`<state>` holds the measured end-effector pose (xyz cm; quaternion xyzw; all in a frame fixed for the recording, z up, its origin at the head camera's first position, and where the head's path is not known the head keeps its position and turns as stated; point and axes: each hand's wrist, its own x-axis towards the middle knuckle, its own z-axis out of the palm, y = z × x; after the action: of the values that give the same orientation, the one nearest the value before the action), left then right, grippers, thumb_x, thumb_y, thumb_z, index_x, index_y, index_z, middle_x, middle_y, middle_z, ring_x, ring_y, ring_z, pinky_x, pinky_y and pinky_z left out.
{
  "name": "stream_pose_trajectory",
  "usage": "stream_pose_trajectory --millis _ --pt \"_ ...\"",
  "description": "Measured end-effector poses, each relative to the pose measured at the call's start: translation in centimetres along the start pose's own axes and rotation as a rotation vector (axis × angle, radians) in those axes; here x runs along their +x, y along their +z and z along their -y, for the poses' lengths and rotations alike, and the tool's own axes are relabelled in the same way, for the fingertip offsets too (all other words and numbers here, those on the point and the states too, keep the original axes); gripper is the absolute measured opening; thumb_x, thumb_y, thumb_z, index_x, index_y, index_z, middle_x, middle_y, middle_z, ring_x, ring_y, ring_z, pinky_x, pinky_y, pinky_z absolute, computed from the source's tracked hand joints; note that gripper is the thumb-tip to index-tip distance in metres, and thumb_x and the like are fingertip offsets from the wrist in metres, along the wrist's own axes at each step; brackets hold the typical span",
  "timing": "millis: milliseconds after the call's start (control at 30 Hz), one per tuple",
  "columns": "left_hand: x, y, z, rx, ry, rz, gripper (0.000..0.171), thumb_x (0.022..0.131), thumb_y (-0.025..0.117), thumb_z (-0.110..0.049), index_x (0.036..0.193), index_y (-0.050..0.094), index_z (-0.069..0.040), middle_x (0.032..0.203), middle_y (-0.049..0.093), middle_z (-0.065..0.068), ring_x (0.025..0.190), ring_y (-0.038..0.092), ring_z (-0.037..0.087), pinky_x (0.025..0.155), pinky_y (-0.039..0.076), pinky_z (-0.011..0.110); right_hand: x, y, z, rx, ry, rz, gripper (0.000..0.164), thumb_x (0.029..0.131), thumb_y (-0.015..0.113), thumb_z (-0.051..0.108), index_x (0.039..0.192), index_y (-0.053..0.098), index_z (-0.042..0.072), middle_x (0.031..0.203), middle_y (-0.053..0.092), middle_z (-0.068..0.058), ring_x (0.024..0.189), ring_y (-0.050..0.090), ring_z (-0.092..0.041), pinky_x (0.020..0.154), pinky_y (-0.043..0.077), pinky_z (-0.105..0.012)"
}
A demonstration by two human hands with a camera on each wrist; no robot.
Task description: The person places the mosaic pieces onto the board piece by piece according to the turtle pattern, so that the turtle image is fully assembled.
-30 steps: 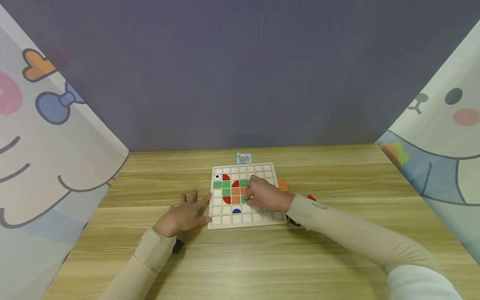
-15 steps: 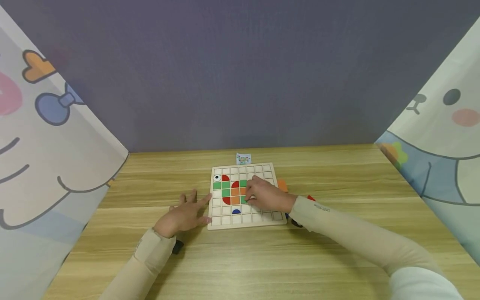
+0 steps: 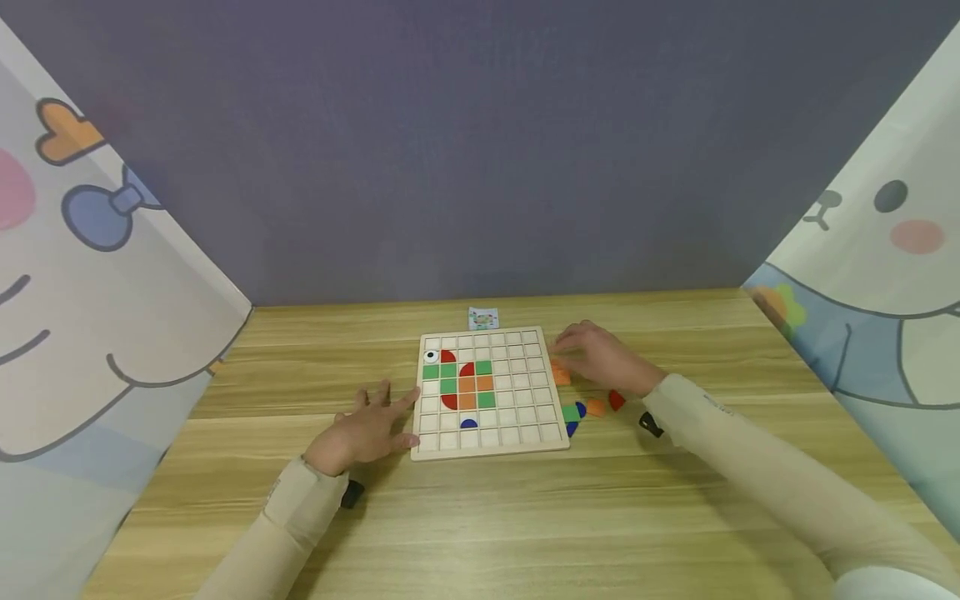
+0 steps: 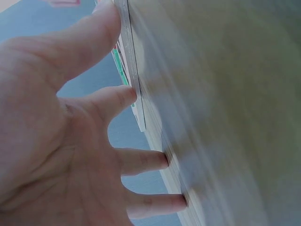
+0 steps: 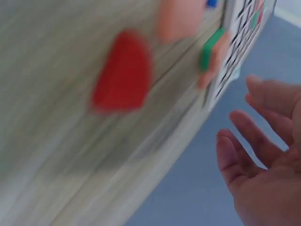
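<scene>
A pale wooden grid board point(image 3: 522, 400) lies on the table, with red, green and orange pieces, a blue half-round piece point(image 3: 468, 423) and a round eye piece point(image 3: 431, 357) in its cells. My left hand point(image 3: 365, 433) is spread at its left side; in the left wrist view the thumb and index finger point(image 4: 127, 95) touch the board's edge, while other fingertips rest on the table. Just past the board's right edge, my right hand point(image 3: 600, 358) hovers over orange pieces point(image 3: 560, 372). Its fingers are loosely bent and hold nothing in the right wrist view.
Right of the board lie a green square point(image 3: 572, 414), blue pieces, an orange piece point(image 3: 596, 407) and a red piece point(image 3: 617, 401). A small printed card point(image 3: 483, 318) sits behind the board. A dark panel point(image 3: 480, 167) rises at the table's back.
My right hand has lifted from the board's middle and moved right to the loose pieces, uncovering orange and green squares in the grid. My left hand stays at the board's left edge.
</scene>
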<state>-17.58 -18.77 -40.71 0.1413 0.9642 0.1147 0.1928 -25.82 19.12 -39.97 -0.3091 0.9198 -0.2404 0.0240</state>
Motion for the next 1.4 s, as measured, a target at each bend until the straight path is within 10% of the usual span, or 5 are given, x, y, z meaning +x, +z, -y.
stream_pose_trajectory --millis 333,767,1167,1400 --pt "-0.1 -0.1 -0.1 0.010 0.010 0.002 0.076 0.090 0.057 -0.049 0.152 0.022 -0.024 0.151 0.009 0.031 0.129 0.010 0.062 0.083 0.022 0.079 -0.5 0.2 -2.2 -0.031 -0.079 0.081 0.026 0.087 0.069 0.009 0.113 0.069 0.004 0.120 0.059 -0.014 0.108 0.052 -0.032 0.100 0.032 -0.054" --pt "-0.1 0.0 0.0 0.008 0.013 -0.002 0.076 0.090 0.057 -0.049 0.152 0.021 -0.024 0.151 0.008 0.031 0.129 0.009 0.062 0.083 0.021 0.080 -0.6 -0.5 -3.8 0.003 0.033 0.178 0.044 0.089 0.067 0.020 0.130 0.057 0.005 0.140 0.045 -0.016 0.122 0.039 -0.034 0.098 0.036 -0.051" --pt "0.2 0.3 0.2 0.002 0.018 -0.001 0.077 0.089 0.058 -0.051 0.152 0.021 -0.025 0.151 0.008 0.030 0.130 0.008 0.061 0.083 0.021 0.080 1.0 0.7 -3.6 -0.059 0.034 -0.037 0.012 0.081 0.076 0.012 0.092 0.077 0.008 0.089 0.065 0.004 0.086 0.054 -0.018 0.080 0.047 -0.039" --pt "0.3 0.2 0.1 0.015 0.007 -0.008 0.077 0.089 0.058 -0.050 0.152 0.020 -0.026 0.152 0.008 0.029 0.130 0.010 0.060 0.083 0.022 0.079 2.2 0.2 -0.5 0.064 -0.050 -0.047 0.013 0.081 0.076 0.012 0.094 0.076 0.008 0.090 0.065 0.004 0.085 0.052 -0.016 0.073 0.047 -0.034"
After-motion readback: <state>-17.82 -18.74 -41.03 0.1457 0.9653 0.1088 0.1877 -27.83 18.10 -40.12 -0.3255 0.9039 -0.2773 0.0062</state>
